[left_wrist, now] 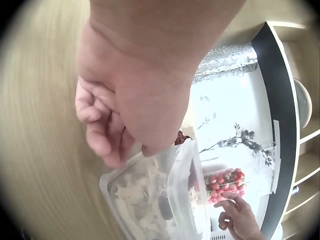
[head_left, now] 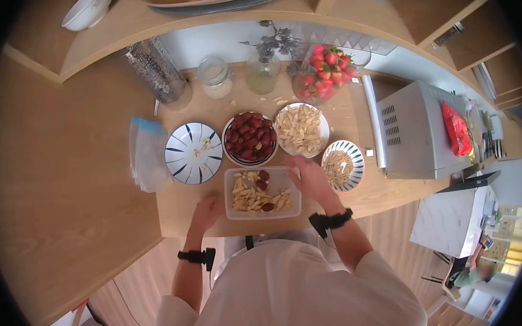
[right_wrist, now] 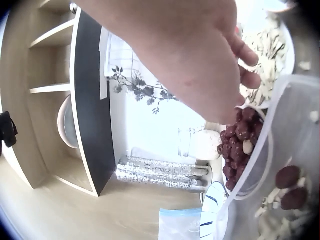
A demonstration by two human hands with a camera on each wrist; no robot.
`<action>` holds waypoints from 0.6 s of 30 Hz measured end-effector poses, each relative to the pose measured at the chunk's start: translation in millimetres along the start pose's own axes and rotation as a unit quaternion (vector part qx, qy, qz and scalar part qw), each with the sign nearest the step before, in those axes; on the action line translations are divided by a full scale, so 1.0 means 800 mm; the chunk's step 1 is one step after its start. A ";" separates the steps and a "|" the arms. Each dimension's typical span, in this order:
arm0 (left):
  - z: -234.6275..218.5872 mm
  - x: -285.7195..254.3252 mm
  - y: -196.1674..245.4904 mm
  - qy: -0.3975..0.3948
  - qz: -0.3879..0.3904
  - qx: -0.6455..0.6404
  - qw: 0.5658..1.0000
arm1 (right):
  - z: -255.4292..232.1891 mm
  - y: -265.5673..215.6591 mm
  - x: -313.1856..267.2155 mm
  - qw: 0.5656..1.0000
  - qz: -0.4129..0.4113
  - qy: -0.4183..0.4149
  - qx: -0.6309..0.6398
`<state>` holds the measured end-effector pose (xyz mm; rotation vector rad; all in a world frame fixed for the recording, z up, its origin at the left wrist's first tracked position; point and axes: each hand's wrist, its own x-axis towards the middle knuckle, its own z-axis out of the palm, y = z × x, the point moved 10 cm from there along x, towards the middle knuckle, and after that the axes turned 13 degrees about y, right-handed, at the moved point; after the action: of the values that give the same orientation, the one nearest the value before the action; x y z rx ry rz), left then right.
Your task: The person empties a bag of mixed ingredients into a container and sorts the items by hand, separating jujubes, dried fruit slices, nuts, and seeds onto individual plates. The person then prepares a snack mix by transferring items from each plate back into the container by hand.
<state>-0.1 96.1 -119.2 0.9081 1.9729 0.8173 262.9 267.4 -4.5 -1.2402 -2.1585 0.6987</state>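
Note:
A clear plastic box (head_left: 228,196) in front of the person holds pale dried strips and several red dates (head_left: 268,207). Beside its left wall is my left hand (head_left: 209,211), fingers loosely curled near a corner of the box (left_wrist: 106,181) in the left wrist view. My right hand (head_left: 311,175) is over the box's far right corner, fingers slightly bent and no object showing between them. Behind the box stand a bowl of red dates (head_left: 250,137) and a white plate (head_left: 323,129) piled with pale strips (head_left: 299,128).
A blue-striped plate (head_left: 180,153) with a few pieces is at left, by zip bags (head_left: 147,158). A small bowl (head_left: 359,178) of pale bits is at right. Behind stand a glass jar (head_left: 215,82), a vase (head_left: 263,76) and strawberries (head_left: 325,69). A shelf (head_left: 205,24) overhangs; a grey appliance (head_left: 417,129) stands right.

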 end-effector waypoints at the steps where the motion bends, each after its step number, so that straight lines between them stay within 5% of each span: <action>1: -0.004 -0.008 0.002 -0.001 0.005 0.002 1.000 | -0.001 0.001 -0.019 0.998 0.038 -0.043 0.007; 4: -0.034 -0.031 0.008 0.071 0.026 -0.037 0.996 | 0.002 0.006 -0.079 0.987 0.098 -0.129 0.006; 7: -0.050 -0.054 0.040 0.119 0.107 -0.021 0.987 | -0.014 -0.006 -0.111 0.992 0.071 -0.100 0.031; 13: -0.003 -0.099 0.163 0.064 0.308 0.131 0.940 | -0.007 -0.003 -0.120 0.997 0.019 -0.055 0.047; 18: 0.058 -0.087 0.200 -0.012 0.376 0.193 0.906 | 0.010 -0.012 -0.106 0.997 -0.009 -0.076 -0.019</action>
<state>117.2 134.2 12.3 1.9747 1.7776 0.8144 287.6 187.2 -21.3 -1.2215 -2.3136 0.7700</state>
